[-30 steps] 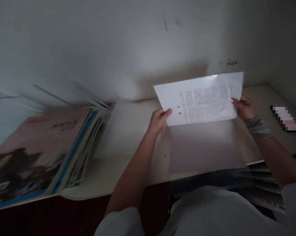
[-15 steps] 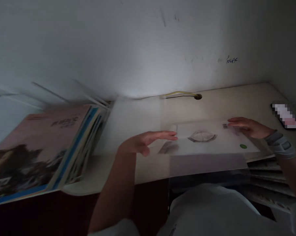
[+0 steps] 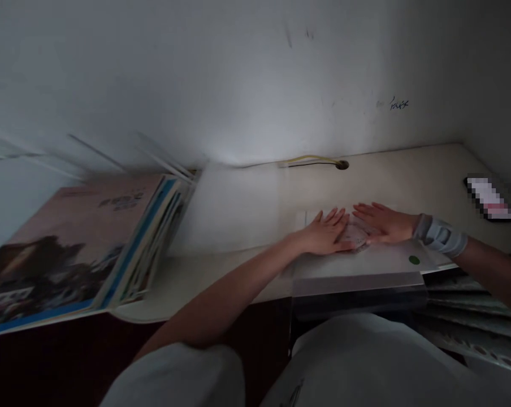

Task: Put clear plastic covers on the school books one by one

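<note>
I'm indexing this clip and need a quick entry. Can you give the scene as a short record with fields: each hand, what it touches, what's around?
Left hand: open, palm down on the sheet
Right hand: open, flat on the same sheet, beside the left; grey wrist brace
Sheet: at the desk's near edge with a clear sleeve; in or on it, cannot tell
Left side: leaning books
Back: yellow cable at a hole

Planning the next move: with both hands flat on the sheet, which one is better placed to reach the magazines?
Left, probably. The left hand lies on the sheet, on the side nearer the magazines; the right hand would have to cross over it.
</note>
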The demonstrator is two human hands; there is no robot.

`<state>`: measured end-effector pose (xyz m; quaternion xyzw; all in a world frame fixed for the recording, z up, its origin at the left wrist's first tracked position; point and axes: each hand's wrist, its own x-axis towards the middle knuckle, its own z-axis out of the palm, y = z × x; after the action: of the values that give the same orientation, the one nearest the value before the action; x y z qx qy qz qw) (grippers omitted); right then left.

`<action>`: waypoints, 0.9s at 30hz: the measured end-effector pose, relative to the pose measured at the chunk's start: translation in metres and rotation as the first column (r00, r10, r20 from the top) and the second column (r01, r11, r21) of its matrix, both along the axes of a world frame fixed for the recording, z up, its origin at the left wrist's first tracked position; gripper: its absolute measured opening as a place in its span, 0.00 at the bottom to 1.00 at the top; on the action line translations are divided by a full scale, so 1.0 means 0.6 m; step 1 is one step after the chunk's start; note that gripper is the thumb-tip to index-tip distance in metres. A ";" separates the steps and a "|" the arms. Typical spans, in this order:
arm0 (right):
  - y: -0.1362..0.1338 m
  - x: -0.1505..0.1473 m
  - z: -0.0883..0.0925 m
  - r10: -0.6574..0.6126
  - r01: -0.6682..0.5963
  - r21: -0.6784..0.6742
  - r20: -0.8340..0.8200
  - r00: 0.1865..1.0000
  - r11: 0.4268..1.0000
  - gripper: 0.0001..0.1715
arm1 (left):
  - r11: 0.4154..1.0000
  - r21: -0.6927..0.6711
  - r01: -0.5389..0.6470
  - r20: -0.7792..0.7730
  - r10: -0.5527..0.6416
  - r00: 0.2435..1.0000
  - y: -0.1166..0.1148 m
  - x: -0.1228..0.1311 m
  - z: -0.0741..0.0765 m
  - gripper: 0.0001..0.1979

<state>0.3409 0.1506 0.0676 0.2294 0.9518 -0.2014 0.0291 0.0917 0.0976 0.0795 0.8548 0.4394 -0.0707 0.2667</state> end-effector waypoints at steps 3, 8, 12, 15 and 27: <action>-0.028 -0.030 -0.040 -0.021 0.013 0.136 0.054 0.998 0.991 0.52 | 0.986 0.145 -0.089 -0.041 0.095 0.995 -0.025 0.035 -0.038 0.49; -0.047 -0.007 -0.080 -0.091 0.075 0.275 0.046 0.995 0.958 0.54 | 0.962 0.227 -0.153 -0.077 0.174 0.982 -0.044 0.028 -0.066 0.46; -0.033 0.035 -0.081 -0.142 0.126 0.248 0.050 0.989 0.961 0.55 | 0.973 0.158 -0.171 -0.115 0.190 0.975 -0.035 -0.004 -0.062 0.43; -0.025 0.038 -0.078 -0.176 0.161 0.191 0.064 0.982 0.968 0.46 | 0.973 0.116 -0.199 -0.120 0.212 0.970 -0.031 -0.010 -0.061 0.42; 0.006 -0.034 -0.087 -0.212 0.181 0.272 0.088 0.973 0.945 0.40 | 0.942 0.193 -0.275 -0.143 0.304 0.942 0.035 0.024 -0.074 0.44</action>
<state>0.3202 0.1540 0.0153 0.3363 0.9391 -0.0620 0.0336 0.1061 0.1184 0.0348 0.7911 0.5863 -0.0656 0.1616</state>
